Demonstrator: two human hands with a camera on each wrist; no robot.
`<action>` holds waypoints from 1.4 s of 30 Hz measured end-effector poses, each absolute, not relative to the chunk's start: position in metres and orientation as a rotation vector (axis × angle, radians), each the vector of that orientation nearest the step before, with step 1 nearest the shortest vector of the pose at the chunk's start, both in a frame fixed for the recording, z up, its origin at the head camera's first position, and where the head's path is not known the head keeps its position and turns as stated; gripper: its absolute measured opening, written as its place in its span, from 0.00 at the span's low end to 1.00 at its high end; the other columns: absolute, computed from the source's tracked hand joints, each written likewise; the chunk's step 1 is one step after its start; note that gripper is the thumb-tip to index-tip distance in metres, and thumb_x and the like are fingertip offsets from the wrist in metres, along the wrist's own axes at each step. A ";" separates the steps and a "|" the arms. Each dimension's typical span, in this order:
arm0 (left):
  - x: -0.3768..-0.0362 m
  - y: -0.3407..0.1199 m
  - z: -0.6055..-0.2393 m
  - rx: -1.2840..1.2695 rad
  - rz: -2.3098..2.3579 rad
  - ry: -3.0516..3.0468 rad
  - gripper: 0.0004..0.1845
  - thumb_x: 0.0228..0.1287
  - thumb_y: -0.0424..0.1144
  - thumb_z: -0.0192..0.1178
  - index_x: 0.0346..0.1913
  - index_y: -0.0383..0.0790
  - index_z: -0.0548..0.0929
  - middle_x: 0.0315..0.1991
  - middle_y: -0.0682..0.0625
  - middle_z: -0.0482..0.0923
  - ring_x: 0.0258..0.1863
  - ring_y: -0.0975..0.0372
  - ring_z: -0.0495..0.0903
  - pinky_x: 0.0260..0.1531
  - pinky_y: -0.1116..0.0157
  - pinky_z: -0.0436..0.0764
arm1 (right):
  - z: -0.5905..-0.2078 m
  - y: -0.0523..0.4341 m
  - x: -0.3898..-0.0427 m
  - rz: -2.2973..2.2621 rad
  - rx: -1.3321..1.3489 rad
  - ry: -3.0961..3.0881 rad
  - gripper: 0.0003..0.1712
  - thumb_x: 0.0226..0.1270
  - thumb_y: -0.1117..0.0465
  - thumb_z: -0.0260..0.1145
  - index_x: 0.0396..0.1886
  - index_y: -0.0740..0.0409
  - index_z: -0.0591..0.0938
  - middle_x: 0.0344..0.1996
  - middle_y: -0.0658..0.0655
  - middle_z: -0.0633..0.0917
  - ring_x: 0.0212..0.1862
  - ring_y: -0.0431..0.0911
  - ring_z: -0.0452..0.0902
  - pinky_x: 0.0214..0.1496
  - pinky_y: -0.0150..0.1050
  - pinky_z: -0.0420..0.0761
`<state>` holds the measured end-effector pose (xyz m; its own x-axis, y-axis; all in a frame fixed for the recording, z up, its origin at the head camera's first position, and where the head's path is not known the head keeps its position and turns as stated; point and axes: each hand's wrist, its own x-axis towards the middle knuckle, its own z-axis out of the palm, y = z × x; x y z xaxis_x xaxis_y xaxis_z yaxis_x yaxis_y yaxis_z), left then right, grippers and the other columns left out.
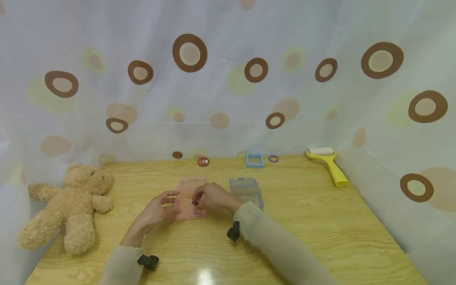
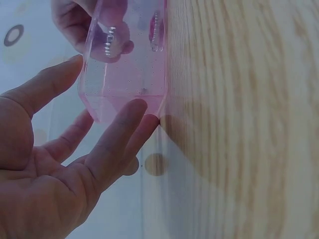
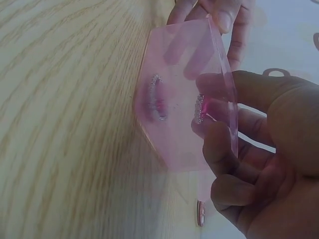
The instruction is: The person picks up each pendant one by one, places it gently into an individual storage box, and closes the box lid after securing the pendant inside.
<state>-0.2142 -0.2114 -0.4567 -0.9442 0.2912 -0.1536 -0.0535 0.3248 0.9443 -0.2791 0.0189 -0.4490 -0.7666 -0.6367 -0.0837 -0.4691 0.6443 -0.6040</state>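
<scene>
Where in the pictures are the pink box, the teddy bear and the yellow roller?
pink box [image 1: 189, 190], head view, on its upper translucent panel.
teddy bear [image 1: 76, 206], head view, on its belly.
yellow roller [image 1: 335, 170], head view, on its yellow handle.

This looks like a small staged recording booth rather than a lived-in room. A pale curtain printed with brown rings and beige and yellow dots [image 1: 228, 79] hangs close behind and wraps both sides of a light wood-grain surface [image 1: 320, 229], shutting out whatever lies beyond it. The things laid out are a loose mix of household and toy items, well apart from one another: a tan plush teddy bear [image 1: 67, 206] at the left edge, a yellow-handled lint roller [image 1: 329, 164] at the far right, a light-blue square frame [image 1: 255, 160], a small purple ring [image 1: 273, 158] and a clear lidded plastic box [image 1: 246, 190]. Black camera units are strapped to both wrists of the person.
</scene>
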 end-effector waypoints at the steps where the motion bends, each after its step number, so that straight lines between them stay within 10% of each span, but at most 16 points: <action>1: -0.214 -0.212 -0.457 0.217 1.652 2.302 0.38 0.67 0.36 0.65 0.75 0.34 0.59 0.69 0.26 0.62 0.63 0.40 0.75 0.53 0.54 0.85 | -0.449 0.018 -0.279 -0.826 -0.888 2.576 0.07 0.60 0.60 0.74 0.36 0.43 0.86 0.33 0.38 0.86 0.37 0.33 0.79 0.42 0.29 0.77; 42: -0.217 -0.211 -0.458 0.155 1.654 2.315 0.36 0.66 0.34 0.66 0.74 0.36 0.63 0.67 0.29 0.66 0.56 0.48 0.80 0.51 0.57 0.86 | -0.434 0.042 -0.291 -1.020 -0.853 2.713 0.12 0.71 0.55 0.65 0.49 0.53 0.85 0.40 0.50 0.87 0.45 0.46 0.82 0.50 0.42 0.80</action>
<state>-0.2170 -0.2106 -0.4580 -0.9519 0.2534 -0.1719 -0.0805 0.3345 0.9389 -0.2911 0.0420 -0.4339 -0.8341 -0.5455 0.0823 -0.4646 0.6142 -0.6379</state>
